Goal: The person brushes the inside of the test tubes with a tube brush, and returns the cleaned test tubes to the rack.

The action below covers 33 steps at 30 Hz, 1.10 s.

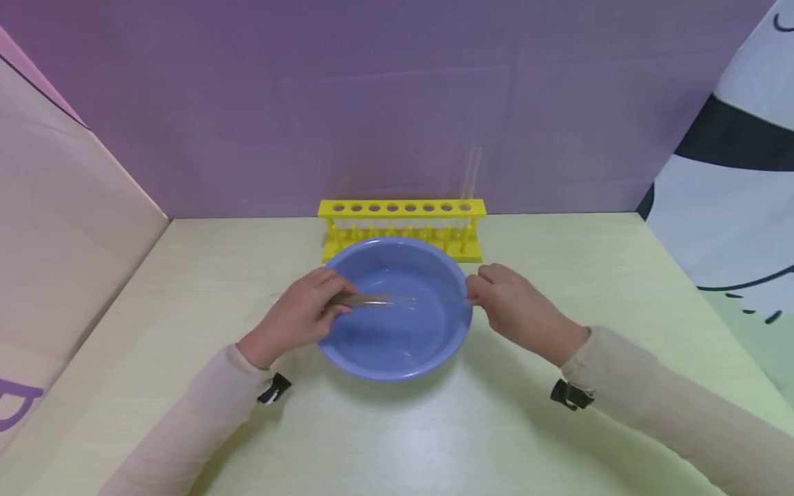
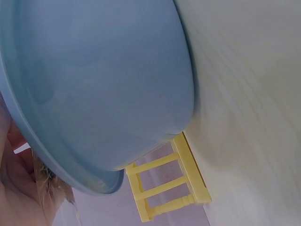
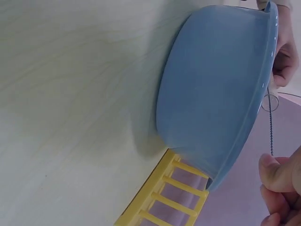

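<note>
Over the blue basin [image 1: 397,344], my left hand [image 1: 308,308] grips a clear glass test tube [image 1: 380,302] lying roughly level. Brown bristles of a test tube brush [image 2: 49,183] show at the left palm; the fingers partly cover them. From the tube's round mouth [image 3: 270,102] runs the brush's thin twisted wire handle [image 3: 271,129]. My right hand [image 1: 511,306] pinches the wire's far end between thumb and fingers, by the basin's right rim. In the right wrist view, the right thumb and fingertips [image 3: 273,174] meet at the wire's end.
Behind the basin stands a yellow test tube rack [image 1: 402,209] with a row of holes and pegs. Another clear test tube [image 1: 473,172] stands upright in its right end. A purple backdrop [image 1: 397,103] rises at the table's [image 1: 409,441] far edge.
</note>
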Each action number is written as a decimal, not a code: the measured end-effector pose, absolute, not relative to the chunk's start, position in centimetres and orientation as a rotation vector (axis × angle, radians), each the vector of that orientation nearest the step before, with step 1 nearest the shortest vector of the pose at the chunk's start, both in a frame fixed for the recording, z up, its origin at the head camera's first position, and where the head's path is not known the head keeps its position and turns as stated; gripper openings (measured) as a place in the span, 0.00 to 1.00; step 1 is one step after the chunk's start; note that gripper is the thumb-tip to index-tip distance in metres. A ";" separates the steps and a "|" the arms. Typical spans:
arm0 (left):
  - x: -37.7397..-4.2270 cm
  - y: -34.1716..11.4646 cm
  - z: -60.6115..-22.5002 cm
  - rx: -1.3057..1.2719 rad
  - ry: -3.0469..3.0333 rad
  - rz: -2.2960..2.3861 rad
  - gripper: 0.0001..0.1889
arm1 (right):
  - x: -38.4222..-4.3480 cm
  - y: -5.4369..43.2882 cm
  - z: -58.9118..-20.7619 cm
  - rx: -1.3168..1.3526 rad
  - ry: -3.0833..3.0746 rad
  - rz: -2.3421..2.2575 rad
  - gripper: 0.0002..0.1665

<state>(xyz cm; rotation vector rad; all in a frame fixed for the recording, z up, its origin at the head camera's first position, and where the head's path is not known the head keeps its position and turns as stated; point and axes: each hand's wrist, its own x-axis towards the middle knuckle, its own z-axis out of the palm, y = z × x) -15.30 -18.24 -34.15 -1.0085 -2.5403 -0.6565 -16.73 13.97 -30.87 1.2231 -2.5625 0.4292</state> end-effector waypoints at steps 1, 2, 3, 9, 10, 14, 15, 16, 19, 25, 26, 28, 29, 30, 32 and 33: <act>-15.3 -18.3 -34.2 -1.009 -2.537 -0.659 0.10 | -16.7 14.0 -31.0 1.226 -2.539 0.412 0.10; -15.3 -18.3 -34.2 -1.009 -2.535 -0.662 0.10 | -16.7 14.1 -31.1 1.230 -2.518 0.394 0.10; -15.3 -18.3 -34.1 -1.008 -2.536 -0.665 0.10 | -16.7 14.2 -31.2 1.232 -2.496 0.382 0.10; -15.3 -18.4 -33.9 -0.991 -2.562 -0.684 0.10 | -16.5 14.6 -31.7 1.229 -2.367 0.324 0.13; -15.3 -18.4 -33.9 -0.990 -2.566 -0.686 0.10 | -16.5 14.7 -31.8 1.228 -2.348 0.318 0.13; -15.2 -18.4 -33.6 -0.981 -2.591 -0.699 0.10 | -16.5 15.0 -32.0 1.234 -2.301 0.306 0.14; -15.2 -18.4 -33.6 -0.978 -2.596 -0.702 0.09 | -16.5 15.1 -32.1 1.240 -2.289 0.305 0.14; -15.1 -18.4 -33.6 -0.974 -2.601 -0.706 0.09 | -16.5 15.1 -32.1 1.244 -2.278 0.307 0.15; -15.1 -18.4 -33.6 -0.970 -2.606 -0.714 0.09 | -16.5 15.4 -32.3 1.259 -2.240 0.303 0.15; -15.2 -18.4 -33.6 -0.969 -2.597 -0.713 0.10 | -16.5 15.9 -32.5 1.287 -2.159 0.282 0.15; -15.2 -18.4 -33.6 -0.967 -2.599 -0.713 0.10 | -16.5 16.0 -32.5 1.289 -2.156 0.288 0.15; -15.2 -18.4 -33.7 -0.966 -2.602 -0.713 0.10 | -16.5 16.1 -32.5 1.289 -2.162 0.309 0.16; -15.2 -18.4 -33.7 -0.966 -2.604 -0.714 0.10 | -16.5 16.1 -32.5 1.290 -2.166 0.325 0.16; -15.2 -18.5 -33.7 -0.967 -2.605 -0.717 0.10 | -16.5 16.2 -32.5 1.292 -2.172 0.340 0.16; -15.2 -18.5 -33.8 -0.965 -2.609 -0.714 0.10 | -16.5 16.2 -32.4 1.292 -2.188 0.364 0.17; -15.2 -18.6 -33.8 -0.964 -2.611 -0.713 0.10 | -16.5 16.3 -32.4 1.290 -2.196 0.370 0.17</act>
